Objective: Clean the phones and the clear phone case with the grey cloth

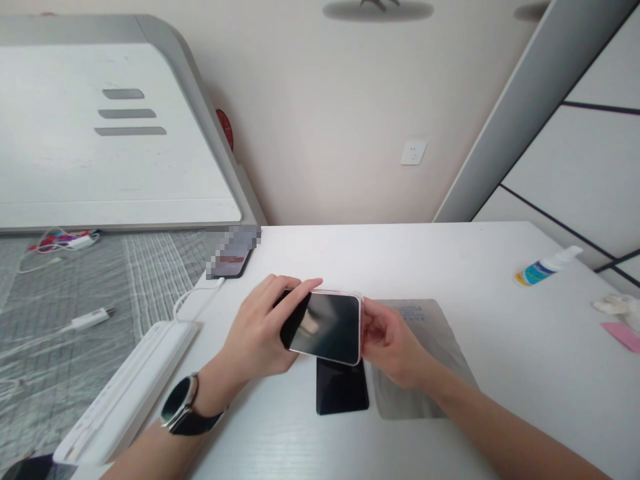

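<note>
Between my two hands is a smartphone (333,327) in a clear, pinkish case, held sideways with its dark screen facing up. My left hand (267,323), with a black watch on its wrist, wraps round the phone's left end. At the right end, the fingers of my right hand (393,343) grip the case edge. Below the phone, a flat black rectangular object (343,388) lies on the white table, partly covered by it. A grey cloth (410,403) with faint printing lies under my right hand and forearm.
A white spray bottle (545,267) stands at the right, near a pink piece (621,337) and crumpled white material (617,305). On the left are another phone (235,260) on a cable, a long white power strip (125,390) and a bed with a grey cover (165,277).
</note>
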`<state>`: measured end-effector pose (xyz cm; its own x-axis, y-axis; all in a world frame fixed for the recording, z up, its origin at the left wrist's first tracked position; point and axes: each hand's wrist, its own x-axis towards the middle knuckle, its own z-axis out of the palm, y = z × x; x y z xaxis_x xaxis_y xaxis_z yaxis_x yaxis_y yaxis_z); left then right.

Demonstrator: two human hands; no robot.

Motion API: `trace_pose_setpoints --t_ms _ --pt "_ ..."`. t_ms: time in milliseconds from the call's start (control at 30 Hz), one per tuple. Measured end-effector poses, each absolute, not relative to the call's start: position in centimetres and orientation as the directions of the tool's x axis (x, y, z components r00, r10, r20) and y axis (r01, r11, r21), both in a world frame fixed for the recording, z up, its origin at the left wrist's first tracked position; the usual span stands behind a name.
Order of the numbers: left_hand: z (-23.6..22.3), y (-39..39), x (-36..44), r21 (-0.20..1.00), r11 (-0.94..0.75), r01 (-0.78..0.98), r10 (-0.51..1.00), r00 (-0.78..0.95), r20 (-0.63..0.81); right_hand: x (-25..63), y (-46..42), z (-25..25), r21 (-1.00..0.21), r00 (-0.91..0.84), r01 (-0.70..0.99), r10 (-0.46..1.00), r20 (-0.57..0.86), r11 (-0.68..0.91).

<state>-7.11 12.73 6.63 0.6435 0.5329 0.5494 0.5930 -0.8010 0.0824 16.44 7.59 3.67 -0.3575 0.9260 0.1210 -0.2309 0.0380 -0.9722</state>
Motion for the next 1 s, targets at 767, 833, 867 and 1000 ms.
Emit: trace_pose_setpoints --t_ms 767,833,867,1000 --pt "6.8 13.2 -6.9 0.644 -0.623 0.444 0.747 0.582 0.322 16.8 9.1 2.7 -0.957 -0.427 -0.278 0.903 0.048 -0.080" --pt "6.3 13.3 -6.9 0.666 -0.584 0.464 0.786 0.528 0.321 16.8 9.4 2.5 -0.953 -0.418 -0.278 0.909 0.006 -0.122" --pt "6.0 13.3 -6.9 0.685 -0.566 0.460 0.802 0.499 0.328 16.8 9.5 2.4 -0.953 -0.402 -0.264 0.915 -0.032 -0.149" --pt "5.5 13.4 -7.3 0.819 -0.505 0.271 0.837 0.386 0.388 17.6 10.0 2.1 -0.943 -0.274 -0.251 0.950 -0.150 -0.221"
